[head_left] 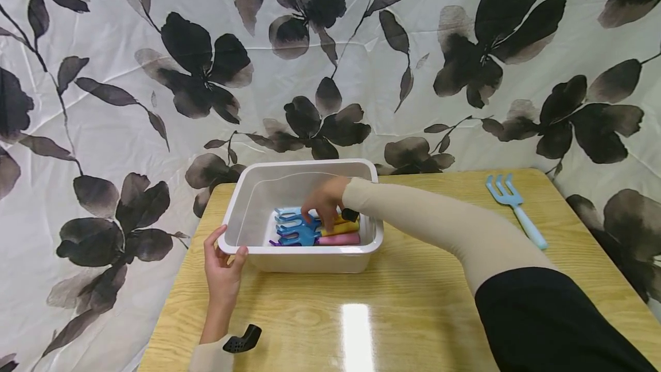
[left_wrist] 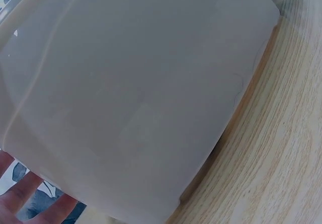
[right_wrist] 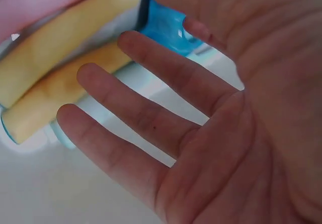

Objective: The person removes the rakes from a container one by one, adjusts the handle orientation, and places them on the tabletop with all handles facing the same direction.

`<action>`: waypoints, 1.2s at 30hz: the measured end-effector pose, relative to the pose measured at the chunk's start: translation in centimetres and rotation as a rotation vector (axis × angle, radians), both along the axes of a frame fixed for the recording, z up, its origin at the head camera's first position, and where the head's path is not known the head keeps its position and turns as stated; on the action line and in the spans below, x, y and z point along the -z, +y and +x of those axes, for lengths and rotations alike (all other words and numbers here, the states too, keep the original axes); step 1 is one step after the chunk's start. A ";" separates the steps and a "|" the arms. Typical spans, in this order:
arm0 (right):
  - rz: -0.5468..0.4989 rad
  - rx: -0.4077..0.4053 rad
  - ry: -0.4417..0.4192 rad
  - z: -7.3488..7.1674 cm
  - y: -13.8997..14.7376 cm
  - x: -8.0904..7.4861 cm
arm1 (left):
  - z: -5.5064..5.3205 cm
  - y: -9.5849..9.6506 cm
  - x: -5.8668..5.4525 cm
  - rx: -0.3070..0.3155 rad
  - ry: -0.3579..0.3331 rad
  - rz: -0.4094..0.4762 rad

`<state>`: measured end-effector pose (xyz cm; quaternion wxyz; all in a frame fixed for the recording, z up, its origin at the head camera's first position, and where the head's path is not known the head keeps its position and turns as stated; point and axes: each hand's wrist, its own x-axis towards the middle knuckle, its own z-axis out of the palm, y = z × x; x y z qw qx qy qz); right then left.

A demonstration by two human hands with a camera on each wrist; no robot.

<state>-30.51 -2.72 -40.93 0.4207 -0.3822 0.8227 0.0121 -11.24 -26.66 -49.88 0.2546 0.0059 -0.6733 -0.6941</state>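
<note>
A white plastic bin stands on the table, its near wall filling much of the left wrist view. My left hand holds its near left corner, fingers along the left side and thumb at the front rim. Inside lie several small garden hand forks with blue heads; pink and yellow handles point right. My right hand reaches into the bin over the forks. In the right wrist view its fingers are extended and spread above the handles, with nothing held between them.
A light blue hand fork lies alone on the wooden table at the right, tines toward the back. Behind the table hangs a white cloth with dark flowers. The right forearm crosses over the bin's right rim.
</note>
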 end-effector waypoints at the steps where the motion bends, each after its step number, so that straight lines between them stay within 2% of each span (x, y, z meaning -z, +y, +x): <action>1: 0.020 -0.011 0.002 -0.1 -0.1 0.3 | 0.0 0.0 0.0 0.001 0.003 -0.003; 6: 0.103 -0.099 0.048 -0.2 -0.6 1.6 | -0.1 -0.1 0.1 0.003 0.013 -0.019; 9: 0.122 -0.116 0.080 -0.2 -0.6 2.1 | -0.1 0.0 0.1 0.002 0.017 -0.027; 13: 0.126 -0.099 0.106 0.0 -0.5 2.6 | 0.0 0.1 0.2 0.006 0.020 -0.027; 21: 0.064 -0.172 0.055 0.1 -0.6 3.1 | 0.1 0.0 0.1 -0.008 0.022 -0.050; 26: 0.056 -0.148 0.029 -0.1 -0.6 3.2 | 0.1 0.0 0.0 -0.014 0.042 -0.065; 31: 0.058 -0.168 0.025 -0.1 -0.6 3.2 | 0.3 0.1 0.1 -0.010 0.072 -0.053; 33: 0.048 -0.170 0.029 -0.1 -0.5 2.9 | 0.3 0.1 0.1 -0.010 0.077 -0.056; 36: 0.016 -0.124 0.015 0.1 -0.3 2.1 | 0.2 0.1 0.0 -0.013 0.073 -0.061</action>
